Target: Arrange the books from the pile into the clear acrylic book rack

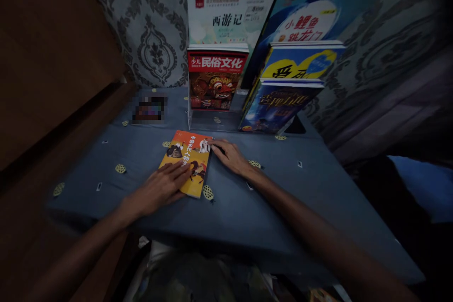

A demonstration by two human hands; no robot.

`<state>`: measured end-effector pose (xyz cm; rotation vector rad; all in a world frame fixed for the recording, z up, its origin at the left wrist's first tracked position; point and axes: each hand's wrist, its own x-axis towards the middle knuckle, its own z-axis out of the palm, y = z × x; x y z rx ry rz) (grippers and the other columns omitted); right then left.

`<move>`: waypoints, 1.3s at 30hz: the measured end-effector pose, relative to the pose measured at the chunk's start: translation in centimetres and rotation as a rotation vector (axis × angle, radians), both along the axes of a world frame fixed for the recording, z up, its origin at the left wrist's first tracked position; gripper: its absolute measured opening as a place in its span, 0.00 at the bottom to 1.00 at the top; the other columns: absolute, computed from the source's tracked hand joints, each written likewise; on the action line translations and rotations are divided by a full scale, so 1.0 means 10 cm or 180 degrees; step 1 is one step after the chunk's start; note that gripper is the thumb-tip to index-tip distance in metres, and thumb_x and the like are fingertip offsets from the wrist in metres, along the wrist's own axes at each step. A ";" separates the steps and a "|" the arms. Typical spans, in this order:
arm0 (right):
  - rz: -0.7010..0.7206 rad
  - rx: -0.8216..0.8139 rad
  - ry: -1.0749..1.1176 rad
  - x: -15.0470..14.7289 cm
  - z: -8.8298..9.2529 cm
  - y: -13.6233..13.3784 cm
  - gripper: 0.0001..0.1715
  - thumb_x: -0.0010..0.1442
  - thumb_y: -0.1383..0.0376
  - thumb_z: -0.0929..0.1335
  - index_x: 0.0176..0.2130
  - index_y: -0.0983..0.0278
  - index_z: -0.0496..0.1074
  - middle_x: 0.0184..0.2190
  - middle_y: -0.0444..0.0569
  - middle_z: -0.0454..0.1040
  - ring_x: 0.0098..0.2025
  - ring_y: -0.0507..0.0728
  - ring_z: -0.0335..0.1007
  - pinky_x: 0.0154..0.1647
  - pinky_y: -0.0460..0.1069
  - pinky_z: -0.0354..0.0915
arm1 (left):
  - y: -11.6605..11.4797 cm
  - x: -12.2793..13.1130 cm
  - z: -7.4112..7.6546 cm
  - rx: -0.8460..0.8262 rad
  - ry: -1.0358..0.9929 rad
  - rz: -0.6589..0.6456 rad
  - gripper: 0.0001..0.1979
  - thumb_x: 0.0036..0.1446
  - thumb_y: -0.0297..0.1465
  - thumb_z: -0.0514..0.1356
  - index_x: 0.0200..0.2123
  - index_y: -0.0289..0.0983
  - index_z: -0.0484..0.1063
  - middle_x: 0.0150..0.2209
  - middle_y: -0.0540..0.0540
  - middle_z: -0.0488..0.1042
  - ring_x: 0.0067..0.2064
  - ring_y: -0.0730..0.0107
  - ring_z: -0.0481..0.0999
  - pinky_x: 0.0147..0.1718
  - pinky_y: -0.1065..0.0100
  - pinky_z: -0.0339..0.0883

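A small orange and yellow book (pixel 198 155) with Chinese characters and drawn figures on its cover lies closed on the blue tablecloth (pixel 283 184). My left hand (pixel 161 186) rests flat across the book's lower left part, fingers stretched out over the cover. At the upper right edge of the same book, my right hand (pixel 228 153) touches the cover with its fingertips, its fingers extended and not wrapped round anything. Part of the cover is hidden beneath my left hand.
Behind the book stands a clear rack (pixel 214 121) of upright books, among them a red book (pixel 217 80) and a dark blue book (pixel 276 108). A blurred-out item (pixel 149 109) lies at the back left. Brown furniture (pixel 53 56) borders the table's left side.
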<state>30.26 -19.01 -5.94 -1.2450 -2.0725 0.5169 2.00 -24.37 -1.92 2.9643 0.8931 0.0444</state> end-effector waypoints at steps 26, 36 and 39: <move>0.0383 -0.0030 0.0450 -0.15 -0.04 -0.39 0.19 0.70 0.59 0.61 0.53 0.59 0.75 0.53 0.54 0.76 0.63 0.61 0.65 0.62 0.63 0.62 | 0.08 0.08 0.03 0.0228 -0.0048 0.0064 0.20 0.72 0.36 0.46 0.60 0.38 0.66 0.60 0.44 0.72 0.63 0.58 0.68 0.55 0.59 0.70; 0.0694 0.0387 0.0375 -0.24 0.07 -0.70 0.17 0.70 0.63 0.61 0.52 0.59 0.75 0.50 0.52 0.80 0.60 0.60 0.69 0.60 0.63 0.64 | 0.07 0.08 0.00 0.0226 -0.0157 -0.0003 0.19 0.72 0.34 0.46 0.60 0.38 0.67 0.61 0.42 0.70 0.65 0.58 0.66 0.58 0.58 0.67; 0.0810 0.0544 0.0011 -0.24 0.01 -0.80 0.15 0.69 0.64 0.63 0.49 0.59 0.77 0.51 0.52 0.79 0.61 0.61 0.69 0.61 0.65 0.62 | 0.04 0.07 -0.08 0.0356 -0.0232 -0.0060 0.19 0.71 0.33 0.47 0.59 0.37 0.67 0.62 0.40 0.70 0.65 0.59 0.65 0.60 0.58 0.65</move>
